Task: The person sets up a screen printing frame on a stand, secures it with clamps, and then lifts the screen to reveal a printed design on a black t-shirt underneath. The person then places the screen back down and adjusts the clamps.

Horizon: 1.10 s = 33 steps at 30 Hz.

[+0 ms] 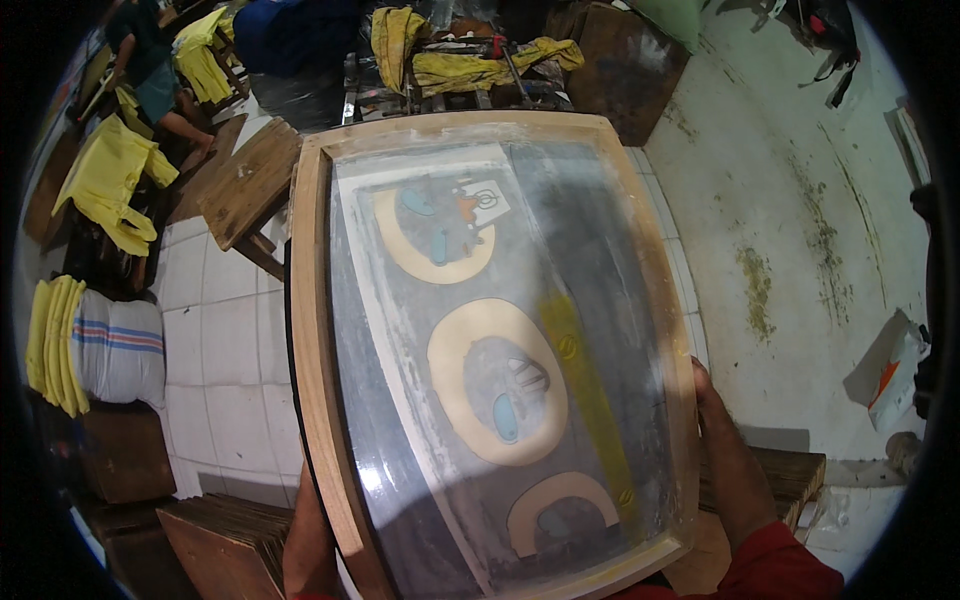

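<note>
A large wooden-framed printing screen [480, 340] fills the middle of the view, its mesh showing three cream-coloured rounded shapes with blue patches, and it is held up between both hands. The right hand [712, 420] lies against the outer face of the screen's right rail, near its lower corner; the fingers are wrapped round the rail's far side and hidden, so only the thumb edge and back of the hand show (a grip on the frame, by the look of the contact, with the fingers closed over wood). The left hand [312, 520] comes up under the screen's lower left rail; just the wrist and heel of the hand appear, the fingers tucked behind the frame, so how far they are curled cannot be told.

Left of the screen, a wooden stool [250, 185] stands on white floor tiles [225, 340]. Farther left of the screen sits a striped white sack [118, 348] with yellow cloths [55, 345] stacked against it. Beyond the screen's top edge, yellow fabric [480, 65] drapes over a rack. Below the screen's lower left corner lies a stack of wooden boards [230, 540].
</note>
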Each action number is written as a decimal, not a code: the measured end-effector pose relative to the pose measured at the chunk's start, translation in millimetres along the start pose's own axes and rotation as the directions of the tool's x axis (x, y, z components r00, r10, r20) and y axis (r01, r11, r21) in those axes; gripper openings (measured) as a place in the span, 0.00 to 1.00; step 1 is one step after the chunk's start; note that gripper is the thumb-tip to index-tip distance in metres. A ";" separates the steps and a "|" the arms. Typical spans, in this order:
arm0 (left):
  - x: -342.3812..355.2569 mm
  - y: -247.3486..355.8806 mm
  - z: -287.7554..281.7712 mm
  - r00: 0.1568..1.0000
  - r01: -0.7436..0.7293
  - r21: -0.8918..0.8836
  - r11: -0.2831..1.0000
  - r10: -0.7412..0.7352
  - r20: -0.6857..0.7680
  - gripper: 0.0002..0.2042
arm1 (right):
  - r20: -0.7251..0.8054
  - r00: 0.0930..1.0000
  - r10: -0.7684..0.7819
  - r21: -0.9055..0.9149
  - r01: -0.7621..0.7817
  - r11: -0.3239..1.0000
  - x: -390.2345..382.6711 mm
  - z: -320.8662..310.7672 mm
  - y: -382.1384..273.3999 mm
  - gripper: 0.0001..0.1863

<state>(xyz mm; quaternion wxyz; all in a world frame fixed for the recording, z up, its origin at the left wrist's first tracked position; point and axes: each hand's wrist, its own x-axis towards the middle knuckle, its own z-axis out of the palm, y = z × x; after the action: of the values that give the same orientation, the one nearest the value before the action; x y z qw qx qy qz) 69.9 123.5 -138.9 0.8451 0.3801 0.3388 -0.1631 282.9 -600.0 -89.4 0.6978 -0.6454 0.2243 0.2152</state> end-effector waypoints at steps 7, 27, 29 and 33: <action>2.1 -1.4 2.7 1.000 0.010 -0.007 1.000 -0.010 -0.001 0.35 | -0.024 1.000 0.007 -0.087 -0.009 0.996 2.2 -1.6 0.8 0.16; 5.0 -4.2 8.1 1.000 0.016 -0.007 1.000 -0.016 0.001 0.37 | 0.123 0.992 0.017 -0.031 -0.013 0.999 -10.2 11.5 -14.7 0.16; 4.2 -4.4 8.6 1.000 0.015 -0.011 1.000 -0.015 0.003 0.37 | 0.135 0.991 0.020 -0.021 -0.017 1.000 -7.4 8.1 -12.4 0.16; 1.7 -4.9 8.8 1.000 0.007 -0.025 1.000 -0.007 0.002 0.38 | 0.116 0.993 0.029 0.037 -0.033 0.999 -2.8 5.1 -8.8 0.16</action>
<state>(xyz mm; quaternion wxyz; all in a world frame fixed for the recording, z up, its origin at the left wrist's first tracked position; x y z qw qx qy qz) 72.4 113.6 -138.5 0.8495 0.3682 0.3415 -0.1619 286.0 -595.6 -80.3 0.7183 -0.6148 0.1978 0.2586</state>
